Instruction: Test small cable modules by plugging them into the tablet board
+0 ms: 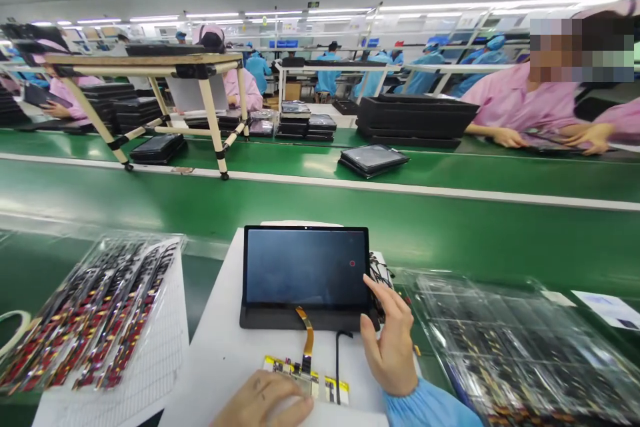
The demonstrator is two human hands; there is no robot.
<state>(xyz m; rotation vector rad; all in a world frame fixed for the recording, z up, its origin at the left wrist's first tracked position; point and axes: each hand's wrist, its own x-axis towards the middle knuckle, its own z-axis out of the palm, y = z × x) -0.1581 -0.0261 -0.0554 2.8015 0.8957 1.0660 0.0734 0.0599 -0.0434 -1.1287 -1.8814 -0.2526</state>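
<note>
A tablet screen (306, 267) stands propped up in the middle, lit with a dim grey-blue picture and a small red dot near its right side. From its lower edge an orange flat ribbon cable (307, 337) runs down to a small circuit board (287, 367) with yellow edging. My left hand (267, 400) is closed over the near part of that board, its fingertips at a silvery piece. Fingers apart, my right hand (390, 333) is at the tablet's right edge, the index fingertip close to or touching the screen. A thin black cable (338, 367) lies between the hands.
At left, a clear tray (100, 307) holds rows of red and black cable parts, over a printed sheet (155, 347). Another clear tray (520, 347) lies at right. Beyond the green belt (280, 203) are a pipe-framed stand (210, 113), stacked tablets (374, 159) and a pink-sleeved co-worker (525, 103).
</note>
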